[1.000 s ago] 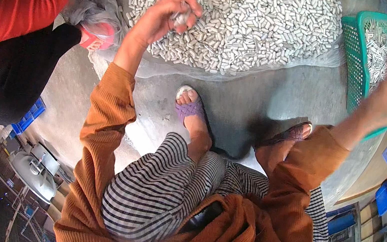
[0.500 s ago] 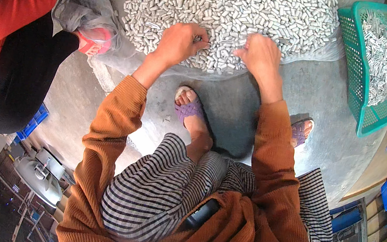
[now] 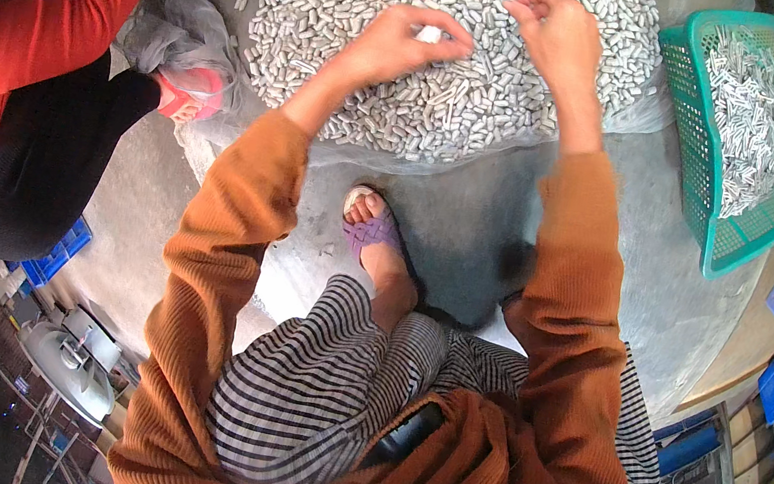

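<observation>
A wide heap of small pale grey, rounded cylinder-shaped pieces (image 3: 378, 104) lies spread on a sheet of fine mesh. My left hand (image 3: 403, 42) is over the middle of the heap, its thumb and fingers bent together in a pinch. Something bright white (image 3: 428, 34) shows inside the curl of those fingers; whether they grip it is unclear. Farther out and to the right, my right hand (image 3: 560, 42) hovers above the heap with thumb and fingertips pressed together. What lies between its tips is too small to tell.
At the right a green plastic basket (image 3: 761, 246) holds many thin silvery pieces (image 3: 744, 126). A person in a red sleeve (image 3: 65, 39) crouches at the left, a pink-sandalled foot (image 3: 190, 94) by the mesh sheet (image 3: 168, 60). A blue crate (image 3: 61, 253) stands behind them.
Both hands were low at the heap's near edge. The left has moved right and slightly farther out; the right has moved farther out. The red-sleeved arm has reached farther forward.
</observation>
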The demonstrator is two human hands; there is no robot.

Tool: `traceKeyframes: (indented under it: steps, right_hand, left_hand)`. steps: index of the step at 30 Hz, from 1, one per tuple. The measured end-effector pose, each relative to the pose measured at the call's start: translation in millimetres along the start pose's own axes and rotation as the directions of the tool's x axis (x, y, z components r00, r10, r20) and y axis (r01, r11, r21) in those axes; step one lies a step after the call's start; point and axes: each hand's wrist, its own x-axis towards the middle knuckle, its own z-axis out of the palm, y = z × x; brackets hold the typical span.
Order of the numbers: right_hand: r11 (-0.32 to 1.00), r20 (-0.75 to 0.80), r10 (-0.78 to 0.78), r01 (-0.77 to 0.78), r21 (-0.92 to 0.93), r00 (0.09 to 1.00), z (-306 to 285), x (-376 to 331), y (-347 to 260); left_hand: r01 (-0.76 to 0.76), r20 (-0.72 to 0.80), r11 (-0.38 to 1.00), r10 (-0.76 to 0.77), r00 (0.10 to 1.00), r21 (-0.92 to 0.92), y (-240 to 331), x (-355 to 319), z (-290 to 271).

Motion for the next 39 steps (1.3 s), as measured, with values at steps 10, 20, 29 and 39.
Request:
traceKeyframes:
  steps: [10, 20, 29, 39]
  right_hand:
    - [0.996, 0.032, -0.048, 0.046, 0.07, 0.998, 33, 32, 15]
    - [0.645, 0.394, 0.325, -0.506, 0.573, 0.86, -9, 7, 13]
    - [0.961, 0.206, 0.194, -0.144, -0.237, 0.959, 27, 24, 4]
    - [0.35, 0.487, -0.015, -0.451, 0.821, 0.873, -57, -37, 26]
  left_hand:
    - [0.188, -0.186, 0.98, -0.196, 0.963, -0.06, -42, 24, -14]
    - [-0.162, 0.05, 0.622, 0.194, 0.98, 0.766, -17, -3, 48]
    - [0.058, 0.02, 0.869, -0.078, 0.997, 0.492, -6, -5, 2]
    - [0.136, 0.142, 0.991, -0.132, 0.981, -0.02, -3, -16, 9]
